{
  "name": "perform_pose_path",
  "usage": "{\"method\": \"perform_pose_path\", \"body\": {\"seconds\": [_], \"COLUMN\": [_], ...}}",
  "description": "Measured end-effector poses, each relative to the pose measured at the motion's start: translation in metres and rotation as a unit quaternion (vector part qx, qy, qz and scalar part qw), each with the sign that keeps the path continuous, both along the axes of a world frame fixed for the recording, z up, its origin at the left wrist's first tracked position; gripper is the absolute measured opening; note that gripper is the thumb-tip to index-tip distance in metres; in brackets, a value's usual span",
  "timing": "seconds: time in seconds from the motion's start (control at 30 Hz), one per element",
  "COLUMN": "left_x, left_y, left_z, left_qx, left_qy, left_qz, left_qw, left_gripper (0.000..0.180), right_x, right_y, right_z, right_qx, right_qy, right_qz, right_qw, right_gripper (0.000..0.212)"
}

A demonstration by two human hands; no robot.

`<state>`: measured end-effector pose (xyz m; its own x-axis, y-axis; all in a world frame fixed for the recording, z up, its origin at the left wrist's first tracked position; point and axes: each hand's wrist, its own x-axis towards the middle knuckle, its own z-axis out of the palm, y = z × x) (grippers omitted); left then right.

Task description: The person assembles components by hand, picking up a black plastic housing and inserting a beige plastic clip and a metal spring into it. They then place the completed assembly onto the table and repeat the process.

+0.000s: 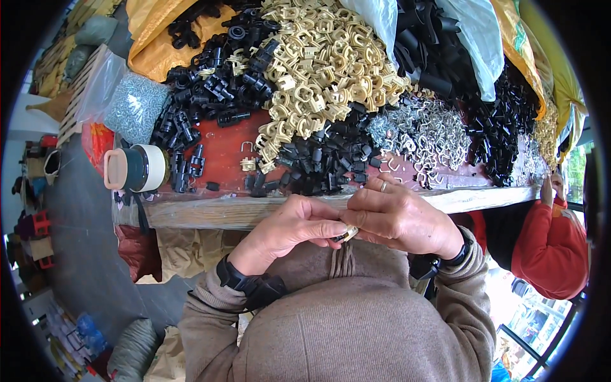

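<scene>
Just in front of the table's near edge, my left hand (pixel 289 228) and my right hand (pixel 401 215) meet at the fingertips. Pinched between them is a small beige plastic clip (pixel 349 234) with a dark bit against it, partly hidden by my fingers. The left thumb presses on it from one side; the right thumb and forefinger close on the other. Beyond my hands lie a pile of short black plastic pieces (pixel 324 159), a large heap of beige clips (pixel 318 63), and a spread of U-shaped metal clips (pixel 439 137).
Black pipe-like fittings (pixel 219 76) are heaped at the left, beside a clear bag of small metal parts (pixel 135 107) and rolls of tape (pixel 149 168). More black parts (pixel 506 127) lie right. The wooden table edge (pixel 203 214) crosses before me. A person in red (pixel 550 248) works at far right.
</scene>
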<state>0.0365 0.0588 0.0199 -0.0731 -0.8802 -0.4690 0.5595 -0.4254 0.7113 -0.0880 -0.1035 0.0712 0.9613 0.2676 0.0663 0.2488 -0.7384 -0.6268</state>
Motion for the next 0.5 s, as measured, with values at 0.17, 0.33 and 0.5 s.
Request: {"method": "perform_pose_path", "body": {"seconds": [0.17, 0.33, 0.5], "left_x": [0.001, 0.001, -0.001], "left_y": [0.0, 0.001, 0.001], "left_z": [-0.002, -0.007, -0.01], "left_qx": [-0.006, 0.003, 0.012], "left_qy": [0.024, 0.066, 0.077], "left_qz": [-0.013, 0.01, 0.041], "left_qw": [1.0, 0.998, 0.996], "left_gripper": [0.03, 0.034, 0.033], "right_x": [-0.001, -0.001, 0.005], "right_y": [0.001, 0.004, 0.009], "right_z": [-0.004, -0.018, -0.028], "right_qx": [0.016, 0.026, -0.019], "right_qy": [-0.03, -0.039, -0.071], "right_qz": [0.007, -0.024, -0.062], "right_qw": [0.999, 0.999, 0.995], "right_gripper": [0.033, 0.037, 0.035]}}
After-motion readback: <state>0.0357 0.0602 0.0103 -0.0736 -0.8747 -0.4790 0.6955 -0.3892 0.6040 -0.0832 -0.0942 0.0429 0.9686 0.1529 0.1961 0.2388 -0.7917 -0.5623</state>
